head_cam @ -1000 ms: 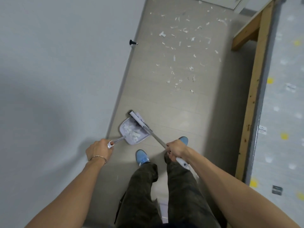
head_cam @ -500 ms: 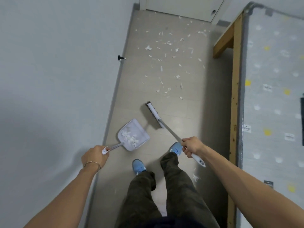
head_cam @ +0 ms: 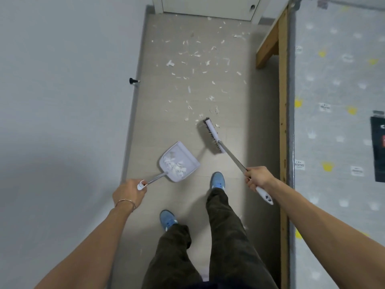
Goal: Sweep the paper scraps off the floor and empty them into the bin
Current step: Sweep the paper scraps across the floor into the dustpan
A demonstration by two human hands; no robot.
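White paper scraps lie scattered over the beige floor ahead of me, up to the door. My left hand grips the handle of a light grey dustpan, which holds a heap of scraps and hangs just in front of my feet. My right hand holds the metal shaft of a broom. Its brush head sits at the near edge of the scattered scraps. No bin is in view.
A grey wall with a black doorstop runs along the left. A wooden bed frame and patterned mattress close off the right. A white door ends the narrow floor strip. My blue shoes stand below the dustpan.
The broom has come out of the dustpan and swung forward and right, up to the scraps. I have stepped ahead, and the dustpan stays held low with its load.
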